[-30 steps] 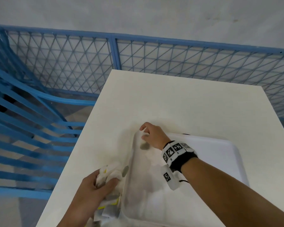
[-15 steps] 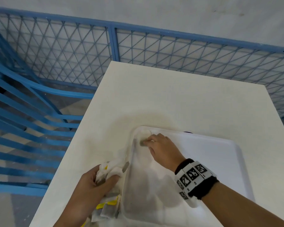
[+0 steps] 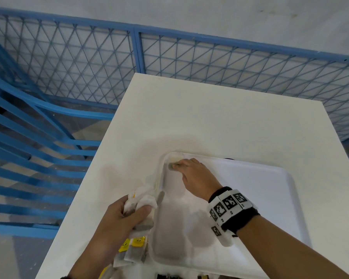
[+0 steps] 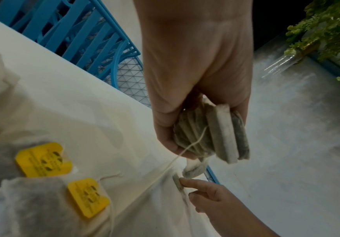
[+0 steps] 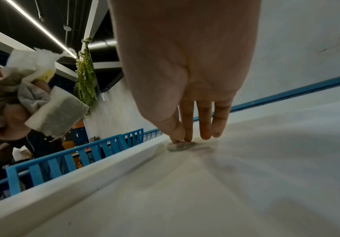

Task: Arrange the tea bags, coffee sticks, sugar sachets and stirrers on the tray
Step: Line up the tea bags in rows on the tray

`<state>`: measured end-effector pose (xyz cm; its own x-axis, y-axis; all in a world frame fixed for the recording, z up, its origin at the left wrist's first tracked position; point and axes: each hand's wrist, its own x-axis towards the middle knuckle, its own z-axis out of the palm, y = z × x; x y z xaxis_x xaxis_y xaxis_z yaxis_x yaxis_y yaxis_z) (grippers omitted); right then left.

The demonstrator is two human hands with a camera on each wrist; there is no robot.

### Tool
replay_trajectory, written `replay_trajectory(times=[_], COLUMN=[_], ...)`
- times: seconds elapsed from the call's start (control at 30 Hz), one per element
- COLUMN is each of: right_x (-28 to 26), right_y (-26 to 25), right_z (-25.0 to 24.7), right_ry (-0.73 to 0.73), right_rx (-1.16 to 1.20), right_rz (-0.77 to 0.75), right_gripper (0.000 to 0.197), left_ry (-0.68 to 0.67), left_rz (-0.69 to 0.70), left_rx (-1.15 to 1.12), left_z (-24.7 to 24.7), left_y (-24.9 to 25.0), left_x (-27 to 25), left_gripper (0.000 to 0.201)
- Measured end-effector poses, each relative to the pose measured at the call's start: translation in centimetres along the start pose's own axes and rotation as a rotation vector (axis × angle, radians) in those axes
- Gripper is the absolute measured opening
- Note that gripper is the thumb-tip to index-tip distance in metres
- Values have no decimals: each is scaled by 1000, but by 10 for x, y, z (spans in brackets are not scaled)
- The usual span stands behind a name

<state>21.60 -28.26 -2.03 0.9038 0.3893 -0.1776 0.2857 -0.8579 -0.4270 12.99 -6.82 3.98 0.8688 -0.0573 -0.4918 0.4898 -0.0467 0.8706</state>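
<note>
A white tray (image 3: 270, 198) lies on the table in front of me. One tea bag (image 3: 170, 166) lies flat in its far-left corner. My right hand (image 3: 176, 165) reaches down to it, and its straight fingertips (image 5: 188, 139) press on the tea bag (image 5: 182, 146). Just left of the tray, my left hand (image 3: 129, 214) grips a bundle of tea bags (image 4: 211, 131), with strings trailing down. More tea bags with yellow tags (image 4: 43, 160) lie on the table under that hand. No coffee sticks, sachets or stirrers show clearly.
The white table (image 3: 210, 117) stretches bare beyond the tray. A blue mesh fence (image 3: 89, 63) runs behind it and a blue slatted chair (image 3: 28, 137) stands at the left. Some dark items (image 3: 169, 276) peek in at the bottom edge.
My right hand has come off the tray's corner rim and settled inside the corner with the tea bag, its wrist swinging right. The left hand keeps its bundle in place.
</note>
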Motion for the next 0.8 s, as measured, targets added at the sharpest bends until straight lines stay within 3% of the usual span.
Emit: replay_trajectory(times=[0.13,0.27,0.33,0.47,0.57,0.7,0.8], right_x=[-7,-24,-30,-34,-37,-38,-34], right_y=[-13,-35,-41,-43,-37,-22,-6], right_z=[-10,-28,-32,-28,-26,-25,-24], right_ry=[90,-119,-189,-84,-70,-96,34], right_rx=[240,778,784,747,724,793,907], right_rz=[25,71,19,11,53,130,272], right_gripper=[31,36,33,18,9,15,13], left_ry=[-28,-46,-39,-36,-12,10,11], left_rz=[-39,-73,-79,-65,-75,-89,-87], left_rx=[-141,-270,-283,-244,-241,-244,-256], left_z=[1,4,6,9,10,9,8], left_y=[1,4,6,3,1,1,0], left_x=[3,5,5,7,9,11,15], left_gripper=[48,25,18,46,19,16,21])
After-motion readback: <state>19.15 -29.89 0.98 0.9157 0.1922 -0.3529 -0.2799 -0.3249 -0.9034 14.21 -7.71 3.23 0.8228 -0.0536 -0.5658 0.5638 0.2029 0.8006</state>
